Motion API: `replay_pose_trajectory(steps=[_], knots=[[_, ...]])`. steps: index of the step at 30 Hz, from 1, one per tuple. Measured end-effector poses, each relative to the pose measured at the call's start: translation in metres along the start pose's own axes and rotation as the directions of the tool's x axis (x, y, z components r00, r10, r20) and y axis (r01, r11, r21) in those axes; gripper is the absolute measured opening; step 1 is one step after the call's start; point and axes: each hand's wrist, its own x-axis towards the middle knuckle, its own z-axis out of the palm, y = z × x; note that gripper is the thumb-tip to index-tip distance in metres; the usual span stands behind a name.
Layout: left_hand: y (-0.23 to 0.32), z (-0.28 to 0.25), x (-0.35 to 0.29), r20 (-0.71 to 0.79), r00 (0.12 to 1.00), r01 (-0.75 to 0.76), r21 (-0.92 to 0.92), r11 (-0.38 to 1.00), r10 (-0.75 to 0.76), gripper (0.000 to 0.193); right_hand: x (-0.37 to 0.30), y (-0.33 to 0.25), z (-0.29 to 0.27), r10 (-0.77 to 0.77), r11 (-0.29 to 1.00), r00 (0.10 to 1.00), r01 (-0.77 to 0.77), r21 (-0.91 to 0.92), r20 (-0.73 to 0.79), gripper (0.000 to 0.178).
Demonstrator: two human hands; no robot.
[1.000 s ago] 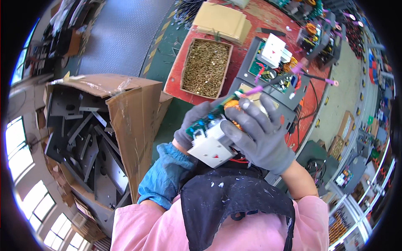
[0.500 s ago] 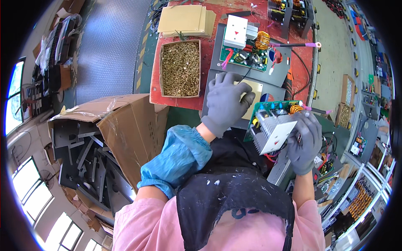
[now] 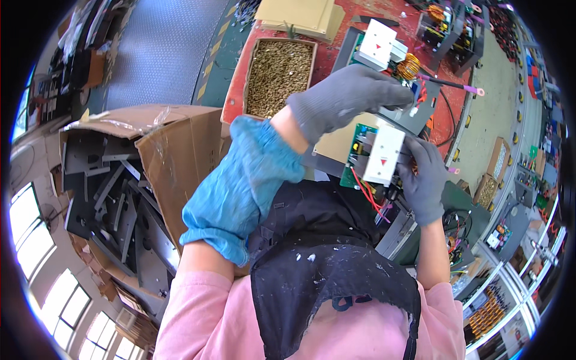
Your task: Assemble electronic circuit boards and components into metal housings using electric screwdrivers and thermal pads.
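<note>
My gloved left hand (image 3: 354, 99) reaches to the right over the far circuit board, its fingers stretched out near red wires; nothing shows in its grip. That far board carries a white-faced heatsink (image 3: 376, 45) and a copper coil (image 3: 408, 66), and sits on a grey metal plate (image 3: 423, 113). In my gloved right hand (image 3: 426, 183) is a second circuit board (image 3: 348, 176), gripped by its right side. A white plate (image 3: 384, 154) with a red mark tops it, and red wires (image 3: 369, 195) hang off its near side. The right fingertips are partly hidden behind it.
A box of small brass-coloured hardware (image 3: 279, 78) stands on the red table (image 3: 238, 90), below stacked tan sheets (image 3: 294, 15). At left, an open cardboard carton (image 3: 180, 150) holds dark metal brackets. More assembled units (image 3: 453, 33) stand at the far right of the table.
My left hand has moved right, its curled fingers now straightened over the far board. The held board has turned, its white plate now more upright and facing me. The whole view has shifted.
</note>
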Motion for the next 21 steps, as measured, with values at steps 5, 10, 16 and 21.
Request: replay_pose_trajectory(steps=[5,10,16,21], knots=[[-0.003,-0.002,0.013,0.011,0.972,-0.231,0.191,0.954,0.233,0.029,0.029,-0.015,0.04,-0.026,0.998,0.998,0.029,-0.056,0.06,0.04],[0.008,-0.005,-0.017,-0.568,0.781,0.226,-0.128,0.966,-0.258,0.03,0.036,-0.019,0.053,0.009,0.991,0.999,-0.004,-0.136,0.037,0.042],[-0.039,0.013,-0.101,-0.641,0.674,0.642,0.262,0.721,-0.368,0.041,0.037,-0.019,0.06,0.021,0.986,1.0,-0.018,-0.164,0.012,0.039],[-0.051,0.053,-0.134,-0.47,0.766,0.64,0.49,0.591,-0.439,0.079,0.039,-0.022,0.062,0.021,0.982,0.999,-0.015,-0.19,0.031,0.038]])
